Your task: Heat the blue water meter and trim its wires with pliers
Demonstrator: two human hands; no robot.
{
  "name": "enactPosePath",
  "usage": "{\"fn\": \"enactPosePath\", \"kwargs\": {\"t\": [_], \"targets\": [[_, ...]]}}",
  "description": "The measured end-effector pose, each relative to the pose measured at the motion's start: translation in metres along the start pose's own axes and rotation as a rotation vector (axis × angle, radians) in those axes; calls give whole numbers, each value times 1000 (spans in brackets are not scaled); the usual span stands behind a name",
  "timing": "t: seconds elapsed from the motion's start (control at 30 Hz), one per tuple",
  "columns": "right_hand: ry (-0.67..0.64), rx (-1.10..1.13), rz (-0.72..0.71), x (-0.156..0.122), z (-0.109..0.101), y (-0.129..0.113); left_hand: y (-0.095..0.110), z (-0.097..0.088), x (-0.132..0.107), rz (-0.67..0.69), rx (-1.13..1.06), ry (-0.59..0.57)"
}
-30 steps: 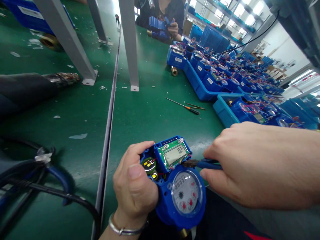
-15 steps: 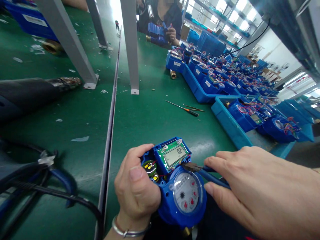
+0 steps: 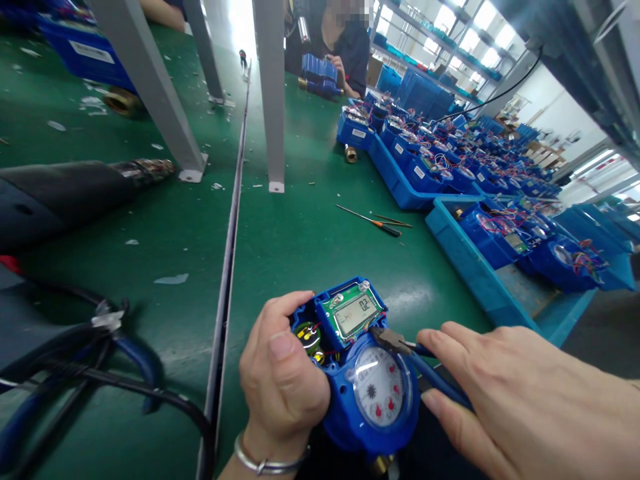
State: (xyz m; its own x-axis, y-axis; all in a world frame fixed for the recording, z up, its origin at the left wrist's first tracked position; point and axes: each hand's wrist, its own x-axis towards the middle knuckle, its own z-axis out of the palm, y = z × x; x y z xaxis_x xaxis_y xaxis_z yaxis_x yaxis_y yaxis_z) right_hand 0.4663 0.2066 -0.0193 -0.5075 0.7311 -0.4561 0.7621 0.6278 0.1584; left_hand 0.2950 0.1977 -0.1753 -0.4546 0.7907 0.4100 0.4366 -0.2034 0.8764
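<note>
Holding steady: left hand point(image 3: 283, 383) clamps blue meter point(image 3: 367, 393) | right hand point(image 3: 520, 407), grip loosened since a second ago, keeps pliers point(image 3: 400, 347) at board's point(image 3: 353, 313) 4 o'clock corner

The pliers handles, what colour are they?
Blue, seen in the head view: pliers handles in the right hand.

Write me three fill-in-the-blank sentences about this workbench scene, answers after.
1. The left hand grips a blue water ____.
2. The right hand holds blue-handled ____ at the display board.
3. A screwdriver lies on the ____ mat.

Answers: meter; pliers; green
</note>
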Motion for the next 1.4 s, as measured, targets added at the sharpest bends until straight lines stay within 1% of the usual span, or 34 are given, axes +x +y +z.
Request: {"fn": "enactPosePath", "kwargs": {"t": [0.03, 0.1, 0.17, 0.23, 0.33, 0.37, 0.43, 0.53, 0.6, 0.67, 0.73, 0.8, 0.83, 0.87, 0.93, 0.97, 1.03, 1.07, 1.1, 1.17, 1.27, 1.33, 1.4], "targets": [[-28, -8, 4, 0, -2, 0, 2, 0, 0, -12, -16, 9], [-42, -6, 2, 0, -6, 2, 8, 1, 0, -73, -72, 55], [-2, -4, -45, -1, -9, 6, 12, 0, 0, -156, -160, 81], [77, 0, -131, -4, -11, 15, 13, -2, 1, -194, -247, 71], [259, -5, -259, -11, -9, 32, 8, -8, 1, -192, -288, 25], [312, -21, -273, -12, -9, 38, 5, -9, 0, -186, -293, 15], [373, -70, -252, -13, -11, 49, 0, -11, -2, -175, -313, -12], [379, -90, -184, -6, -15, 59, -6, -11, -7, -153, -334, -25], [372, 35, -154, 6, -12, 60, -9, -10, -10, -137, -330, -2], [379, 277, -94, 20, 0, 55, -10, -10, -13, -116, -328, 19], [403, 586, -33, 35, 21, 42, -11, -10, -15, -88, -339, 20], [421, 887, -26, 47, 45, 23, -11, -11, -16, -43, -332, 17], [435, 1001, -39, 52, 56, 13, -11, -11, -15, -19, -314, 16], [460, 1077, -41, 56, 66, 3, -11, -12, -15, 3, -289, 20], [539, 1138, -28, 63, 78, -14, -10, -14, -15, 44, -237, 29], [582, 1146, -3, 66, 81, -18, -9, -15, -16, 57, -222, 33], [641, 1167, 29, 74, 82, -20, -7, -18, -21, 56, -206, 41], [649, 1183, 13, 79, 81, -18, -6, -20, -25, 46, -193, 46], [641, 1196, -34, 84, 78, -13, -5, -21, -30, 29, -175, 43], [594, 1176, -211, 94, 71, -2, -3, -24, -44, 7, -141, 32], [509, 1013, -476, 107, 57, 13, -2, -31, -62, 21, -133, 38], [478, 884, -575, 113, 49, 18, -1, -39, -68, 23, -148, 21], [466, 765, -624, 115, 43, 19, 0, -50, -68, -30, -174, -61]]}}
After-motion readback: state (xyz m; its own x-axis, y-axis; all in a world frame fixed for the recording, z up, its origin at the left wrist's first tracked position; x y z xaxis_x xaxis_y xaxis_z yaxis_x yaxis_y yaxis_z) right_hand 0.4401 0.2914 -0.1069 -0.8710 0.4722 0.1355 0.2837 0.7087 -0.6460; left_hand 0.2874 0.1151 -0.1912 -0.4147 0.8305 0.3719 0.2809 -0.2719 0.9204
